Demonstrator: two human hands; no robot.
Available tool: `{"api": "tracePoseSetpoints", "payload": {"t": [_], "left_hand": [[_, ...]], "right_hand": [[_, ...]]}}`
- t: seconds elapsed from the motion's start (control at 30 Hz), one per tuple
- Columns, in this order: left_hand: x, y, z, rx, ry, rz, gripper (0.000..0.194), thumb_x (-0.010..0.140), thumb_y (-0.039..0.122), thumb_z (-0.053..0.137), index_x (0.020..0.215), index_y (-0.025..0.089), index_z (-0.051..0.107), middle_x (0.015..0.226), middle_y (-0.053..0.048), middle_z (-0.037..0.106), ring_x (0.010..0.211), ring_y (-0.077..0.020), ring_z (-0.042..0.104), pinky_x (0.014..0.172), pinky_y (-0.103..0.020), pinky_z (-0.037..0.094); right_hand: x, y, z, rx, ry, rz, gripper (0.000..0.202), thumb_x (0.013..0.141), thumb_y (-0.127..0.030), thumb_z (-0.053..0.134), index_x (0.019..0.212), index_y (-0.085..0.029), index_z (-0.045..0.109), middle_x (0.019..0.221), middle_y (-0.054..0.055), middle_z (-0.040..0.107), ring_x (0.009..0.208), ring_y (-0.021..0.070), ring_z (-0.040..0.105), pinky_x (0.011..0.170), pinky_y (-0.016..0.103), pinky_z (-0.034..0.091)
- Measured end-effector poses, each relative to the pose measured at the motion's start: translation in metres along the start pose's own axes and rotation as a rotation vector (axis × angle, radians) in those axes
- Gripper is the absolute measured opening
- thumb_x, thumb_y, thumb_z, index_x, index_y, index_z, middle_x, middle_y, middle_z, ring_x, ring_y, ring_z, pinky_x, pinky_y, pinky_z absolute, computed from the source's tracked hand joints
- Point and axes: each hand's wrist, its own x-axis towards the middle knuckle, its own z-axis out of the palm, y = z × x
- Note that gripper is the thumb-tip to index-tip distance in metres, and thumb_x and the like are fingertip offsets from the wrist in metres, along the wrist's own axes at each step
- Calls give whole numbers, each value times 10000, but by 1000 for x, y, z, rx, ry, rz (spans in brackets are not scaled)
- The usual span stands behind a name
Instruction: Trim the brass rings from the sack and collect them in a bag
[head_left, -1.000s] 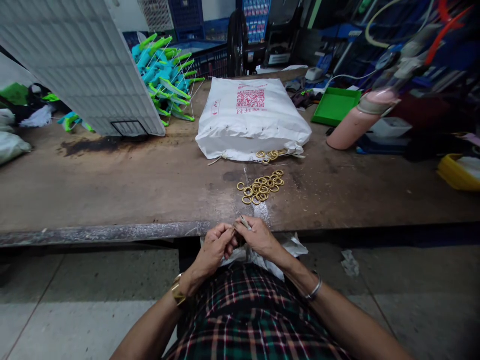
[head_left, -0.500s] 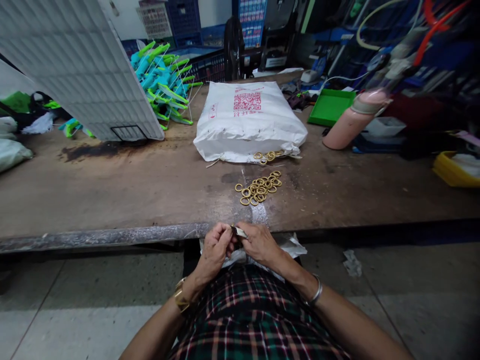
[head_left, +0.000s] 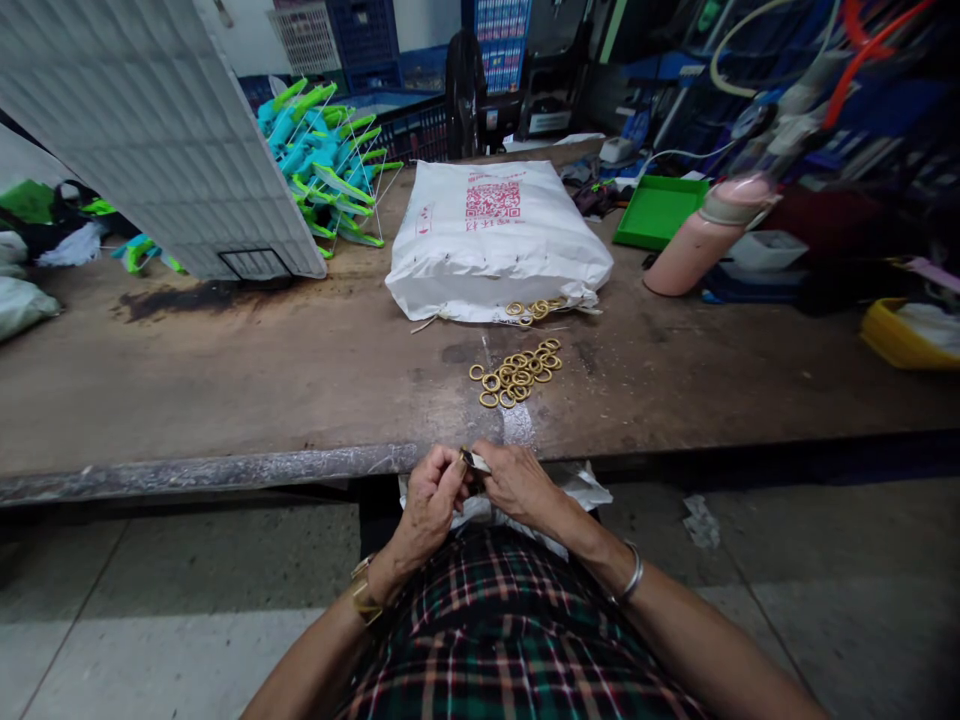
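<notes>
Small gold-coloured rings (head_left: 517, 375) lie in a loose, overlapping heap on the bench (head_left: 300, 390), just beyond the hands, with one ring a little apart at the heap's left. More rings (head_left: 534, 311) sit against the near edge of a white sack (head_left: 495, 245) printed in red. A small pale-and-dark piece (head_left: 477, 462), too small to name, shows between the hands.

The right hand (head_left: 521, 487) reaches in from the right, its fingers closed around that piece. The left hand (head_left: 431, 500) meets it from the other side, fingers curled and thumb pressed in by the dark end; whether they pinch anything I cannot tell. Both forearms angle inward over a plaid garment (head_left: 510, 630), and the hands are at the bench's front edge (head_left: 225, 474).

Wood surface stretches left from the rings toward a ribbed white panel (head_left: 180, 130), and right toward a yellow container (head_left: 889, 335). A pink bottle (head_left: 694, 245) stands tilted beyond, near a green tray (head_left: 660, 212).
</notes>
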Motion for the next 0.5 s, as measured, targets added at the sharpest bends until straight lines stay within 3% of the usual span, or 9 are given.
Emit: {"api": "tracePoseSetpoints", "payload": {"t": [0.13, 0.23, 0.37, 0.5], "left_hand": [[-14, 13, 3, 26, -155, 44, 326, 836, 453, 477, 730, 148, 522, 612, 10, 514, 529, -77, 463, 518, -198, 396], [-16, 14, 5, -112, -237, -48, 320, 838, 437, 482, 753, 135, 546, 621, -7, 545, 509, -80, 485, 502, -205, 405], [-6, 3, 2, -417, -138, -209, 283, 792, 387, 566, 755, 106, 571, 672, -40, 581, 511, -77, 497, 447, -185, 395], [-1, -1, -6, -653, -56, -313, 194, 722, 285, 653, 761, 131, 543, 760, -48, 614, 565, -87, 534, 448, -173, 402]], "right_hand": [[0, 2, 0, -8, 1, 32, 181, 795, -187, 414, 909, -170, 553, 687, 36, 632, 601, 150, 552, 518, 247, 232], [3, 5, 1, -17, 69, 65, 177, 787, -189, 439, 928, -172, 544, 748, 38, 645, 649, 157, 571, 527, 245, 255], [16, 10, -2, -88, 263, 178, 255, 829, -142, 379, 1034, -185, 525, 966, 68, 637, 837, 170, 586, 635, 249, 326], [30, 15, -8, -172, 256, 263, 288, 853, -175, 374, 1111, -206, 498, 1033, 84, 612, 891, 185, 579, 682, 259, 354]]}}
